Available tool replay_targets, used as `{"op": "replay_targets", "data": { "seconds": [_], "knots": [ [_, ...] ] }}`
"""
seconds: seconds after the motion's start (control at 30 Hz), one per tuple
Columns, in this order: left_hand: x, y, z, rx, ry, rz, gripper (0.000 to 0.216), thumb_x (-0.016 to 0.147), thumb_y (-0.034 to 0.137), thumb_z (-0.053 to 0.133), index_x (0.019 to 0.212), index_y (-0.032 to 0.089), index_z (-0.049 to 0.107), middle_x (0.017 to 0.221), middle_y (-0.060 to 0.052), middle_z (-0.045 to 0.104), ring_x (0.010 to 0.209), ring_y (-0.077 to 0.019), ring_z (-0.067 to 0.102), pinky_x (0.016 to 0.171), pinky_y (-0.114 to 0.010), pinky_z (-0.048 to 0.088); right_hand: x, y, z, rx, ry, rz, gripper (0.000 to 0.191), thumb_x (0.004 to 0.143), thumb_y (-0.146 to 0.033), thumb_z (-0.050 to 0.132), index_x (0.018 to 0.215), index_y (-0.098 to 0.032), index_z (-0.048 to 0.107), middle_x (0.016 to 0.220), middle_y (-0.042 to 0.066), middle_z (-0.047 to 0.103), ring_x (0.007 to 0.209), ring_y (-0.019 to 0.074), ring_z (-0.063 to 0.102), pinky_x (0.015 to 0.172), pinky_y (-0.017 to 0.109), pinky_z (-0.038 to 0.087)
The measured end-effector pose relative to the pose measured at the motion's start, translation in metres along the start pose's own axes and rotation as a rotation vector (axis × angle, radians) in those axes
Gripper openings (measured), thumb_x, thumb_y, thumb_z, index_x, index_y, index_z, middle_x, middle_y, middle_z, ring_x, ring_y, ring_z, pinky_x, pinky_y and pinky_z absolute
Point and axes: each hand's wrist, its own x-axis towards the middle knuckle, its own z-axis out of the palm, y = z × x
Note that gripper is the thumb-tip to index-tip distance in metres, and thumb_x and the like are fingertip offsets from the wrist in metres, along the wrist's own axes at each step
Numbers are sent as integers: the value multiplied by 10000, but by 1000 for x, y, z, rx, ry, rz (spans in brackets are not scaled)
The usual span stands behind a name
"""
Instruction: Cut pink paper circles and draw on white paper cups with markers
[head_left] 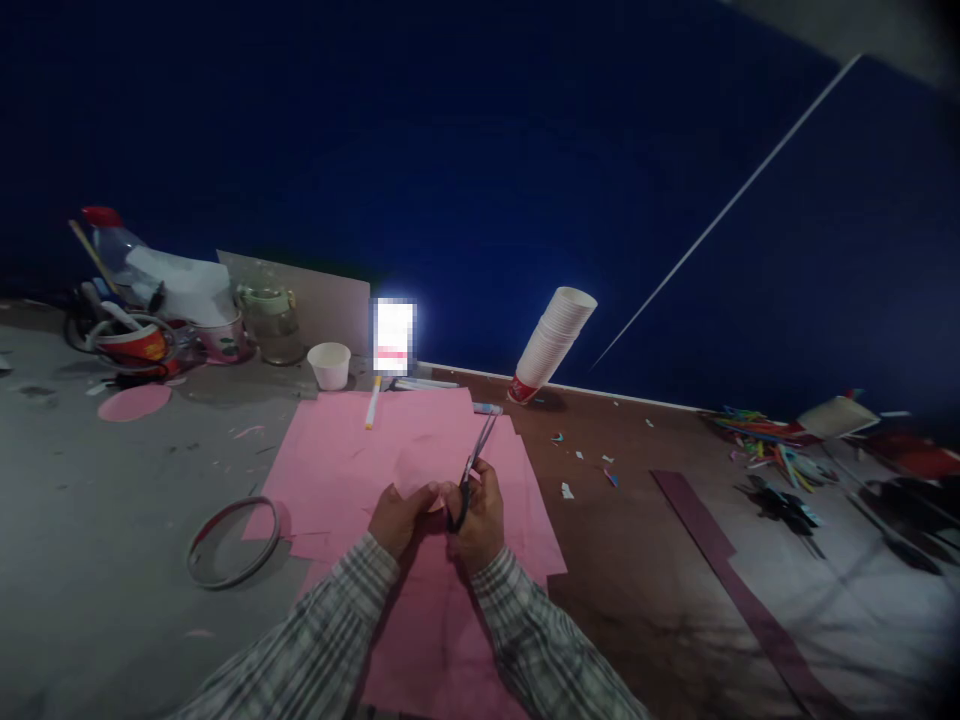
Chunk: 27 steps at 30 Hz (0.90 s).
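Observation:
My right hand (482,520) is closed round a pair of scissors (477,450). Their blades point up and away from me, and the dark handle sits among my fingers. Close beside it, my left hand (401,518) pinches a small piece of pink paper (430,507), mostly hidden by the fingers. The two thumbs nearly meet there. Beneath both hands lie overlapping sheets of pink paper (360,455), reaching down to the table's near side. A yellow-and-white marker (373,403) rests on their far edge.
A grey ring (196,565) and a pink paper oval (135,402) lie at left. Behind stand a white paper cup (329,367), a glass jar (274,325), a glowing phone-like screen (394,335) and a leaning cup stack (553,340). Paper scraps and a maroon strip (720,560) lie at right.

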Motion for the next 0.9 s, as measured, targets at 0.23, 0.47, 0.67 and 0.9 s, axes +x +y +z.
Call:
{"op": "replay_targets", "data": {
  "seconds": [0.23, 0.47, 0.67, 0.9],
  "knots": [
    [12, 23, -11, 46, 227, 175, 285, 568, 319, 787, 702, 186, 574, 627, 55, 621, 542, -111, 570, 542, -247, 482, -9, -14, -5, -136, -314, 108, 340, 755, -458, 704, 942, -207, 572, 602, -46, 511, 466, 114, 456, 423, 234, 394],
    [15, 21, -14, 119, 256, 248, 265, 572, 327, 760, 637, 199, 536, 569, 69, 540, 527, -105, 512, 548, -244, 452, -13, -4, -2, -123, -398, 117, 377, 770, -528, 688, 951, -214, 582, 594, -31, 528, 487, 136, 480, 423, 240, 393],
    [12, 21, -17, 333, 247, 246, 212, 628, 335, 714, 582, 219, 542, 550, 34, 544, 543, -148, 513, 543, -264, 421, -13, -4, 0, -101, -392, 131, 447, 772, -610, 670, 939, -200, 609, 561, -35, 521, 463, 126, 463, 411, 230, 372],
    [9, 21, -16, 454, 227, 227, 199, 668, 359, 667, 565, 229, 559, 543, 2, 552, 549, -174, 521, 561, -282, 433, -14, -14, 3, -65, -379, 85, 462, 793, -634, 626, 899, -185, 646, 546, -15, 569, 474, 126, 492, 438, 228, 408]
  ]
}}
